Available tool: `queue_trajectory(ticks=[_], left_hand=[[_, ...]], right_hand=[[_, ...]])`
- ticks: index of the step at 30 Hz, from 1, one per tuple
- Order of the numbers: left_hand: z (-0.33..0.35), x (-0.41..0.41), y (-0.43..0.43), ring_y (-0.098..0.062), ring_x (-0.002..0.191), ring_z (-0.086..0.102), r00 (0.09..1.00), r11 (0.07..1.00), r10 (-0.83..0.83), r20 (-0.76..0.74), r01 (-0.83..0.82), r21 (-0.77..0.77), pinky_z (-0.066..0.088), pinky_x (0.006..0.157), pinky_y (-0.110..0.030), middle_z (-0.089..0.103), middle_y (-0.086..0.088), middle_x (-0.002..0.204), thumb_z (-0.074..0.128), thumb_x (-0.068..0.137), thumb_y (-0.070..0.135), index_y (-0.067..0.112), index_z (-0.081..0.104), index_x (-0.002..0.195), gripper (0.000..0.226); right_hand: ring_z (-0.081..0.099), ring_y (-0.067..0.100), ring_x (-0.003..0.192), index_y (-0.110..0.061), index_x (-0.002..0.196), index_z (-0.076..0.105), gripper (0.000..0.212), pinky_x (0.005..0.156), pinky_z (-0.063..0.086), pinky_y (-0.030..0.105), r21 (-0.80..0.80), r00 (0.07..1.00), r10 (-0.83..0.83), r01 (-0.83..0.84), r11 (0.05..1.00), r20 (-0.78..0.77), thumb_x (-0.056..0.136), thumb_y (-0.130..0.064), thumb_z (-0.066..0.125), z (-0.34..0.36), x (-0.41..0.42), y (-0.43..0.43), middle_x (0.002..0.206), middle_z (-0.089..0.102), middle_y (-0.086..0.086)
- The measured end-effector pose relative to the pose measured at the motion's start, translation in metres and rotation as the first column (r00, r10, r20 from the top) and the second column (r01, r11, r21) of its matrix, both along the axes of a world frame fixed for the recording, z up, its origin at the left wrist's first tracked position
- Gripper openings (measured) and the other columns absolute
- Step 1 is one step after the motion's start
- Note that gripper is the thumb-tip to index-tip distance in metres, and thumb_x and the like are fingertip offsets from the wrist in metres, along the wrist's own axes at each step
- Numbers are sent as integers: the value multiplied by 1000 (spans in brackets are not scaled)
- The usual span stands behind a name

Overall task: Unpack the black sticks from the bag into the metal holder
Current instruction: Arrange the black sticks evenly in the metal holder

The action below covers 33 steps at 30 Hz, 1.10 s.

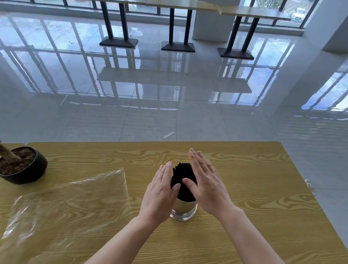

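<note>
Black sticks: a thick bunch of thin black sticks (183,179) stands upright in the holder. The tops fan out a little above the rim.

Metal holder: a shiny round silver metal cup (183,209) stands on the table, near the middle and close to the person. Its sides act like a mirror, and both hands hide part of it.

Left hand: the left hand (161,192) is flat with its fingers straight and close together. It lies against the left side of the bunch, and its thumb touches the sticks. It does not wrap around anything.

Right hand: the right hand (205,182) is flat too, with its fingers straight and pointing away from the person. It lies against the right side of the bunch, and its thumb lies across the front of the sticks.

Bag: a big see-through plastic bag (68,211) lies flat and crinkly on the table, left of the holder and well apart from it.

Table: a yellow-brown table with wavy wood lines (256,198).

Pot: a round black pot (38,172) of brown soil sits at the far left, with a dry brown stump (4,151) leaning in it.

Floor: shiny grey tiles (171,91). A small clear wrapper (168,134) lies just past the table.

Far away: tall tables on black legs (176,4) stand by big windows.
</note>
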<state>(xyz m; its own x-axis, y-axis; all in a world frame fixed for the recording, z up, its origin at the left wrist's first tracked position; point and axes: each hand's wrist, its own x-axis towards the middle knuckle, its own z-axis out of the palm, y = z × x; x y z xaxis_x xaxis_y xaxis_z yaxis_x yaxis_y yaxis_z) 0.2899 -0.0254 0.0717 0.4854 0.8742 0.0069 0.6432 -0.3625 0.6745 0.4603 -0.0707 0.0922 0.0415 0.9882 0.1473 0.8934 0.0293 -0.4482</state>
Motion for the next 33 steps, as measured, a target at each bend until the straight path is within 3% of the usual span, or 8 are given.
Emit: queue_trajectory(ticks=[5,9,14,21,24,27,29,33], left_hand=[[2,-2,6,-20,110,49,992,986,119,-38,-113,124,45,91,-28,56,-1,116,63,93,45,15,47,146,63],[8,5,8,-17,78,50,984,971,151,-90,-131,198,41,60,-30,49,6,79,60,95,41,21,71,102,23],[11,13,5,-16,67,46,974,964,187,-131,-156,217,32,51,-29,38,10,67,55,99,32,20,56,78,24],[13,12,3,-16,65,42,972,961,187,-143,-150,234,28,51,-27,36,9,69,48,102,29,18,58,88,20],[13,9,0,-15,76,43,967,963,190,-167,-150,224,36,56,-28,43,6,81,47,97,20,13,62,122,29],[11,11,-5,-24,106,49,963,979,118,-244,-71,193,49,83,-34,55,-7,119,41,90,22,6,41,148,60],[11,15,-8,-28,129,41,952,983,119,-280,-73,171,43,103,-38,45,-13,144,35,88,27,4,33,152,68],[11,23,-11,-24,143,24,948,989,90,-306,-50,136,33,112,-37,28,-9,158,35,90,30,6,23,155,71]], right_hand=[[47,16,122,-8,143,54,56,102,43,30,72,946,-289,302,951,-150,93,-29,70,0,18,-17,128,61,0],[48,17,102,-7,138,59,50,85,45,28,-35,962,-268,267,963,-51,95,-33,67,3,15,-8,99,59,-2],[46,21,93,-8,121,68,31,83,50,36,7,963,-258,258,966,76,99,-28,61,5,-1,5,92,55,0],[44,20,99,-9,131,61,36,89,47,35,-55,959,-279,282,958,52,103,-29,52,4,-4,7,99,55,0],[44,20,106,-7,145,50,50,95,45,34,-62,953,-301,303,951,40,102,-31,54,2,0,-1,109,55,2],[37,22,127,-10,149,44,59,110,37,35,-115,952,-299,305,945,64,101,-44,50,-1,0,-7,135,49,2],[21,21,143,-12,152,39,66,120,28,38,-170,959,-271,281,944,82,101,-52,44,-1,-3,-7,155,34,3],[0,20,153,-13,156,30,72,125,16,41,-234,966,-248,258,937,71,101,-57,39,-4,-8,-4,166,14,3]])
